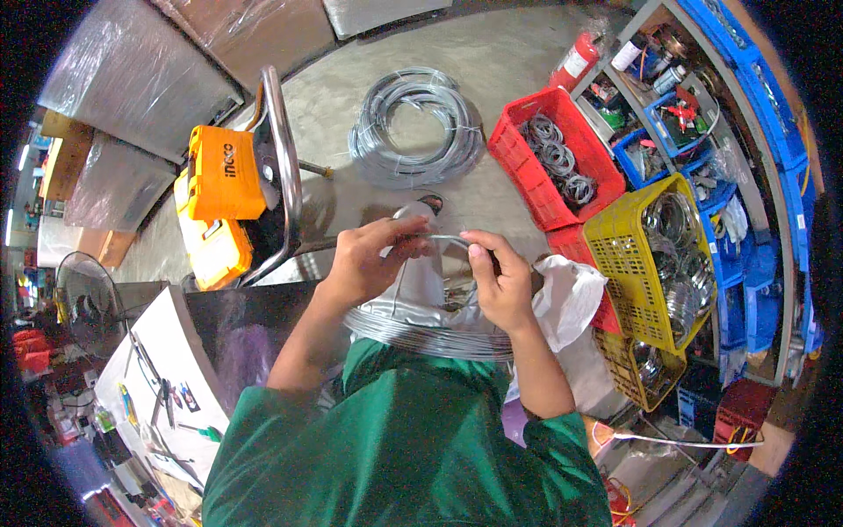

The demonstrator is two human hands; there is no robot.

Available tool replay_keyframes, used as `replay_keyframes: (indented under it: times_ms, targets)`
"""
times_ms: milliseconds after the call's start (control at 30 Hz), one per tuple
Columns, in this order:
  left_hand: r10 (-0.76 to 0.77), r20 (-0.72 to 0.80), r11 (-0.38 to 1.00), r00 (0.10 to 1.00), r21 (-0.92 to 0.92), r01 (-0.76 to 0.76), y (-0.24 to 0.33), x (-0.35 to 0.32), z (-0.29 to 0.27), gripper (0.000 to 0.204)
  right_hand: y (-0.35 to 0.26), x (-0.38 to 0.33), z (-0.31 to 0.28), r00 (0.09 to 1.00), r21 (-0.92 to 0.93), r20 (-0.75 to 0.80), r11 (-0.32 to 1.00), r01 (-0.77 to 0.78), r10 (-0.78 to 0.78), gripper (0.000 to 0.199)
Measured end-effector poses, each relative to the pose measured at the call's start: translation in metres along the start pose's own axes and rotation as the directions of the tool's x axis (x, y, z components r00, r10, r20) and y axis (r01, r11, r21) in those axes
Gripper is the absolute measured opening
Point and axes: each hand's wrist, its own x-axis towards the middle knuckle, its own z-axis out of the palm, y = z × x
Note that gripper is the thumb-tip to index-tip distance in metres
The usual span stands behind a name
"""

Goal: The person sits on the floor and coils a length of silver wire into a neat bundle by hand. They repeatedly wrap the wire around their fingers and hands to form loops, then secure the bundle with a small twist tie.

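Between my two hands runs a short stretch of grey wire (446, 237), held in front of my body. My left hand (367, 256) pinches one side of it, fingers pointing right. With thumb and bent fingers, my right hand (502, 285) grips the other side, close by. A coil of the same grey wire (421, 340) lies across my lap, below both hands and against the green shirt. The ends of the wire are too small to make out. White plastic sheeting (569, 294) sits beside my right wrist.
A larger coil of grey wire (417, 127) lies on the floor ahead. On the right stand a red crate (518, 189) with small coils, a yellow crate (615, 281) and shelves with blue bins (760, 303). Orange cases (226, 171) and a tool-strewn white table (176, 342) are left.
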Motion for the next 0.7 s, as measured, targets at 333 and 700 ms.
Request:
replay_keyframes:
  times_ms: [333, 700]
  targets:
    - [-0.088, 0.145, 0.993, 0.985, -0.067, 0.098, 0.004, -0.004, 0.002, 0.027, -0.002, 0.007, 0.000, 0.992, -0.252, 0.000, 0.960, 0.120, -0.124, 0.024]
    - [-0.194, 0.355, 0.662, 0.914, -0.641, 0.389, 0.022, -0.008, -0.014, 0.029, -0.027, 0.061, -0.018, 0.833, -0.190, 0.351, 0.838, 0.511, -0.428, 0.012]
